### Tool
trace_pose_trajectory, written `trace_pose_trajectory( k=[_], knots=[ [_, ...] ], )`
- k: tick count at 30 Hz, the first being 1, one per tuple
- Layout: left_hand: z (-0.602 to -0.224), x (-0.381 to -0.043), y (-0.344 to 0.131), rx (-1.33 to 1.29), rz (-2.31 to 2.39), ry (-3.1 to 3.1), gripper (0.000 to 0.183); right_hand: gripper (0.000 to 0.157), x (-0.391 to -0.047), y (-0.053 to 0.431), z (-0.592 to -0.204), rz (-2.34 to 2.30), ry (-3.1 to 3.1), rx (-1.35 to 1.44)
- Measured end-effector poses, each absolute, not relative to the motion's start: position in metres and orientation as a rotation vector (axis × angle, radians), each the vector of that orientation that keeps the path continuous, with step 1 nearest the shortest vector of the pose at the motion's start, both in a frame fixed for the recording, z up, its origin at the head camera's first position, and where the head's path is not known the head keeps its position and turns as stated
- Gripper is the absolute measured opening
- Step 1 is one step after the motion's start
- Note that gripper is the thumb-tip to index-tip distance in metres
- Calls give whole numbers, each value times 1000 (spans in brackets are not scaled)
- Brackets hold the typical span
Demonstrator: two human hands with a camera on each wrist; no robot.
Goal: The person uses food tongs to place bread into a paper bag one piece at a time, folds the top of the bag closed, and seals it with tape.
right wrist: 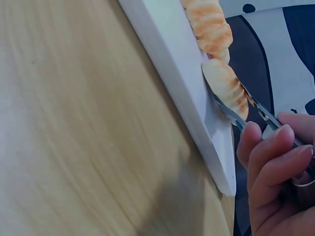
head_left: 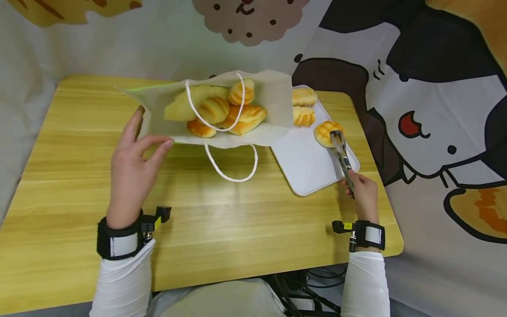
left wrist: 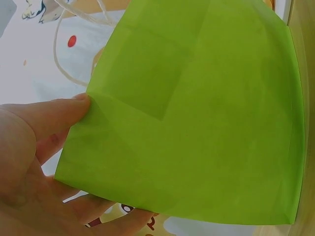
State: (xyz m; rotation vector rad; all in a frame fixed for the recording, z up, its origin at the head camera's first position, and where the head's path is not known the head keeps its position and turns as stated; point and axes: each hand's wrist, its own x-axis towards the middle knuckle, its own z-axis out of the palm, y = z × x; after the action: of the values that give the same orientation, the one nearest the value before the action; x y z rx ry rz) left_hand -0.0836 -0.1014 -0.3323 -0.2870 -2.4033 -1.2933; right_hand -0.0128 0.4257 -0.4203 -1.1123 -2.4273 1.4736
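Observation:
My left hand (head_left: 134, 169) holds the left side of a paper bag (head_left: 277, 105), its thumb and fingers at the mouth's edge. In the left wrist view the bag's green outside (left wrist: 197, 132) faces the camera, the thumb lying at its border. Several bread pieces, including a glossy bun (head_left: 247, 119) and a long pale loaf (head_left: 178, 105), lie inside the bag. My right hand (head_left: 363, 196) grips metal tongs (head_left: 340, 152). The tongs' tips are around a round, grid-topped bun (head_left: 325, 132) at the right of a white tray (head_left: 305, 171); the right wrist view shows a tip on each side of this bun (right wrist: 224, 86).
Two more bread pieces, a pale one (head_left: 304, 97) and a browned one (head_left: 303, 116), lie at the tray's far end, partly behind the bag. White rope handles (head_left: 233, 179) loop from the bag. A wooden table (head_left: 222, 229) bears everything, with cartoon-printed cloth (head_left: 158, 48) behind it.

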Motion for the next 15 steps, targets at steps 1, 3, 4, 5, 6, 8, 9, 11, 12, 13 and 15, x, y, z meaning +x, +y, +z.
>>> trace_pose_trajectory(
  k=[1,3,4,5,6,8,9,11,12,13,15],
  knots=[
    [-332,-84,-101,-290,-1291,-2403,19,57,-12,424,-420,1463,-2416,-1114],
    [-332,-84,-102,-292,-1286,-2405,19,56,-11,422,-420,1456,-2384,-1117],
    [-331,-84,-102,-291,-1285,-2407,19,55,-11,421,-420,1460,-2368,-1118],
    [-331,-83,-102,-291,-1285,-2407,19,54,-10,420,-419,1453,-2362,-1118],
    [-331,-83,-102,-288,-1285,-2409,19,54,-9,419,-418,1454,-2352,-1117],
    [-331,-83,-102,-285,-1287,-2409,19,52,-7,416,-416,1467,-2313,-1108],
    [-331,-83,-102,-284,-1286,-2409,19,50,-6,415,-415,1477,-2290,-1104],
    [-331,-83,-102,-288,-1283,-2404,19,47,-2,411,-412,1501,-2228,-1093],
    [-331,-83,-102,-291,-1283,-2402,19,46,0,410,-411,1521,-2188,-1091],
    [-331,-83,-102,-295,-1283,-2399,19,44,2,407,-410,1532,-2152,-1086],
    [-331,-84,-102,-306,-1280,-2396,19,42,8,403,-407,1547,-2085,-1086]
  ],
)
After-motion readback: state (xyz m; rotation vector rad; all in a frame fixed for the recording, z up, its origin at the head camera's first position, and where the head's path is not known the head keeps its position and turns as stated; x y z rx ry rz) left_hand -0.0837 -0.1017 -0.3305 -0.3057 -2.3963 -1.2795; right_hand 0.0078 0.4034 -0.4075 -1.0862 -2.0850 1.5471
